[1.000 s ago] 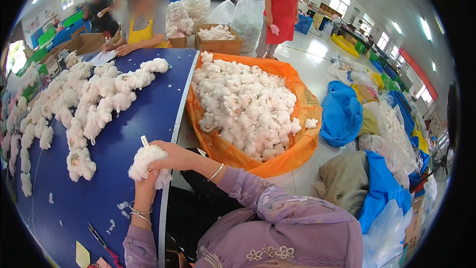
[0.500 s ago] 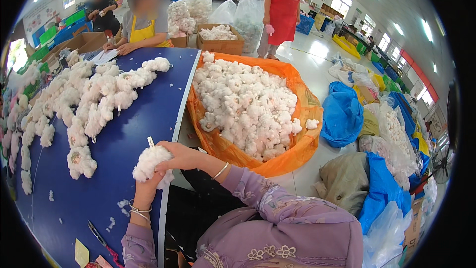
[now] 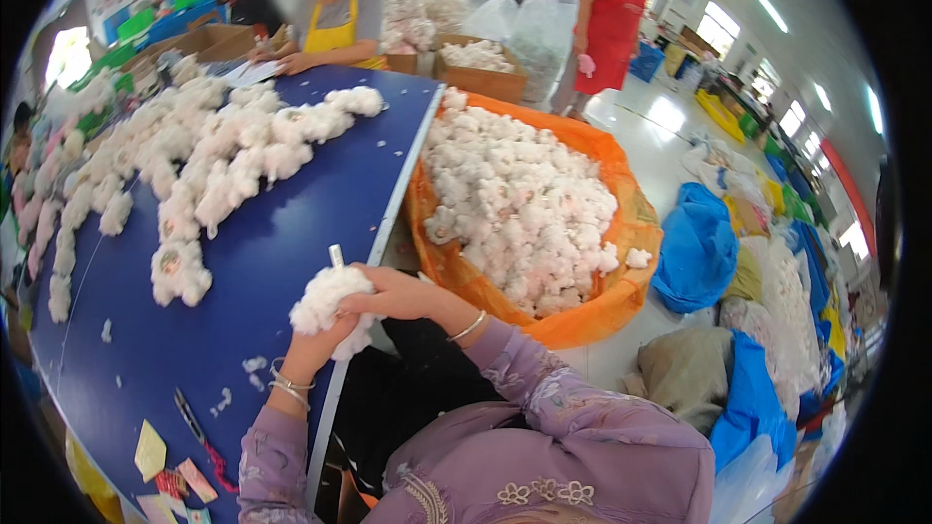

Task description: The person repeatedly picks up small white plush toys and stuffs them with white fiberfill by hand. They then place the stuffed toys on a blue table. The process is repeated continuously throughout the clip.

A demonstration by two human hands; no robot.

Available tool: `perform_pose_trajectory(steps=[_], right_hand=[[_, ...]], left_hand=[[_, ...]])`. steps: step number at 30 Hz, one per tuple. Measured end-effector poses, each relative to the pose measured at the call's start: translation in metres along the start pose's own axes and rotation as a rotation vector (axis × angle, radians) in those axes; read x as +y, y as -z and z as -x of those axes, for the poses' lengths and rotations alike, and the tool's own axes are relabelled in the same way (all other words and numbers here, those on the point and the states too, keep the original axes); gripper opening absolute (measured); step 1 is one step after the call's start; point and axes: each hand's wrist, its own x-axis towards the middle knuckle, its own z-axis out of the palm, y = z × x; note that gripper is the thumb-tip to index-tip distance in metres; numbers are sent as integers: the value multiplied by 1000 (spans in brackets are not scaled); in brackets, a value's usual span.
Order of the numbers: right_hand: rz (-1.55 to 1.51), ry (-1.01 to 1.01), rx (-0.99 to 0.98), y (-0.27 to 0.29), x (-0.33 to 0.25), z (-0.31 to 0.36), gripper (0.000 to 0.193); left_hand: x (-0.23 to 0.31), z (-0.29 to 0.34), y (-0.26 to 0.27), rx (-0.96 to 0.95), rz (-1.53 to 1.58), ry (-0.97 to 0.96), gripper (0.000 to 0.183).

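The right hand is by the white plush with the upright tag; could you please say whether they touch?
Touching: the head view shows the right hand against the right side of the white plush, with no gap between them.

- The person wears a purple top (image 3: 582,451).
- Its right sleeve (image 3: 544,383) and left sleeve (image 3: 267,461) have a pale floral pattern.
- Three cream looped flowers (image 3: 546,493) decorate the front, and one cream braided trim (image 3: 425,497).
- The trousers (image 3: 388,403) are black.
- Thin silvery bangles (image 3: 293,385) circle the left wrist (image 3: 307,359); one silvery bracelet (image 3: 471,327), the right.

I count one held plush (image 3: 324,301), one orange bag (image 3: 636,218).
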Motion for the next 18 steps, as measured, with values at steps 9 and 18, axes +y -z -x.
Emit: perform_pose_trajectory(steps=[9,18], right_hand=[[-50,-33,5,-5,-2,-5,59],[-70,-23,6,-3,1,-5,59]], left_hand=[[-4,3,3,77,256,97,44],[-4,1,0,93,316,122,43]])
